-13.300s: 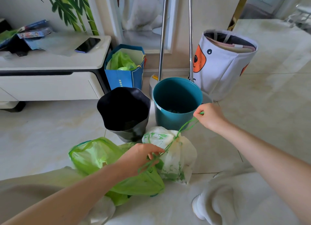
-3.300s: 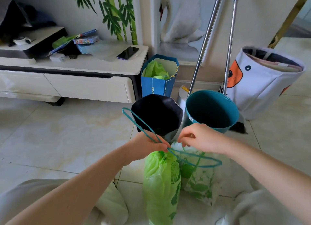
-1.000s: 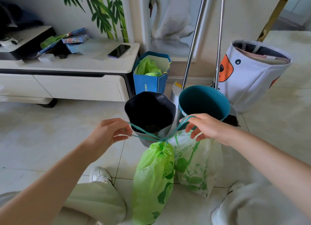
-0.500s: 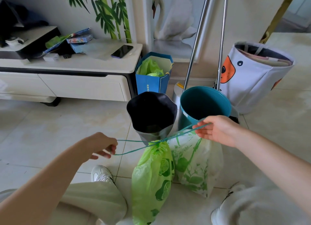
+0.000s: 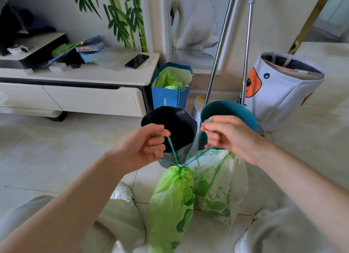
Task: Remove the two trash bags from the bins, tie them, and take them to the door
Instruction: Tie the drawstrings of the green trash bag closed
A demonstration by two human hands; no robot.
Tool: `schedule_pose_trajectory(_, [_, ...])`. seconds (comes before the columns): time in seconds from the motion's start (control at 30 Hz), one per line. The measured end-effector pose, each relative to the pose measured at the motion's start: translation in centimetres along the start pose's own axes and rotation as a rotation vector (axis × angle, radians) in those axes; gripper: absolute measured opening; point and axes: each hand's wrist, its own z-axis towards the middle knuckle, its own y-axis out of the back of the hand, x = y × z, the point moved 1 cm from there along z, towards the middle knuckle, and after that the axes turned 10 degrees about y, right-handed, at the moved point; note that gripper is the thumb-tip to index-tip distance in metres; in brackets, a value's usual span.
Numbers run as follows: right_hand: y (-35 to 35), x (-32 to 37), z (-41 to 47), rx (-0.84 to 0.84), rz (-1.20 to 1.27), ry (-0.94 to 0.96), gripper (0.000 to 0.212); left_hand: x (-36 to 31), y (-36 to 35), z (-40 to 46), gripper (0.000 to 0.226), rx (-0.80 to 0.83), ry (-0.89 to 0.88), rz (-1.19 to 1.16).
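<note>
Head view, all places given from the green trash bag (image 5: 172, 211).

Stands upright on the floor (image 5: 47, 158) in the lower middle, neck gathered shut by a teal drawstring (image 5: 174, 154) that goes up from the neck in two strands, like a V. Left of the neck and a little above: left hand (image 5: 145, 145), fingers curled around the left strand, thumb and forefinger pinching it. Right of the neck and above: right hand (image 5: 224, 137), fingers curled and clamped on the right strand, a small loop of the string showing over the forefinger. Both hands apart from each other, with the knot low between them.

Just beside, on the right and touching: white trash bag with green leaf print (image 5: 221, 188), also on the floor, its own green string lying slack down its side. Directly behind, past the hands: black bin (image 5: 179, 124), open mouth up, no bag inside. Behind and right, next to the black one: teal bin (image 5: 232, 111), partly hidden by the right hand.

Farther behind: blue paper bag (image 5: 170, 97) with green plastic in it, against the wall. Far right behind: white fabric basket (image 5: 279, 96) with an orange patch. Between these, two metal poles (image 5: 247, 50) leaning on the wall. Behind left: low white counter (image 5: 85, 77) with a dark phone (image 5: 136, 61) on top.
</note>
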Motion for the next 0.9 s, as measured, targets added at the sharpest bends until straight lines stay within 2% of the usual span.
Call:
schedule_pose_trajectory(0.13, [-1.7, 1.1, -0.4, 0.092, -0.133, 0.064, 0.014, 0.2, -2.3, 0.9, 0.028, 0.015, 0.170, 0.174])
schedule_pose_trajectory(0.23, [-2.0, 1.4, -0.4, 0.125, -0.165, 0.086, 0.018, 0.1, -3.6, 1.8, 0.038, 0.048, 0.200, 0.235])
schedule_pose_trajectory(0.37, [-1.5, 0.9, -0.2, 0.119, -0.151, 0.043, 0.018, -0.3, -4.2, 3.1, 0.019, -0.023, 0.035, 0.000])
schedule_pose_trajectory(0.43, [-0.9, 0.1, -0.2, 0.118, -0.151, -0.008, 0.021, -0.4, -3.9, 3.9, 0.025, -0.076, -0.075, -0.110])
schedule_pose_trajectory(0.5, [-0.2, -0.8, -0.2, 0.119, -0.167, -0.056, 0.023, -0.6, -3.8, 4.4, 0.018, -0.092, -0.164, -0.208])
schedule_pose_trajectory(0.6, [1.1, -2.1, -0.3, 0.114, -0.199, -0.111, 0.024, -0.9, -3.7, 4.9, 0.025, -0.113, -0.213, -0.324])
schedule_pose_trajectory(0.67, [2.2, -3.0, -0.4, 0.048, -0.260, -0.117, 0.023, -0.8, -3.8, 5.1, 0.027, -0.096, -0.210, -0.327])
schedule_pose_trajectory(0.73, [3.5, -3.8, -0.4, -0.042, -0.396, -0.100, 0.019, -0.6, -4.0, 5.0, 0.027, -0.078, -0.201, -0.297])
schedule_pose_trajectory(0.9, [6.3, -6.7, -0.4, -0.156, -0.997, -0.045, 0.016, -0.4, -4.5, 4.6, 0.015, -0.079, -0.215, -0.160])
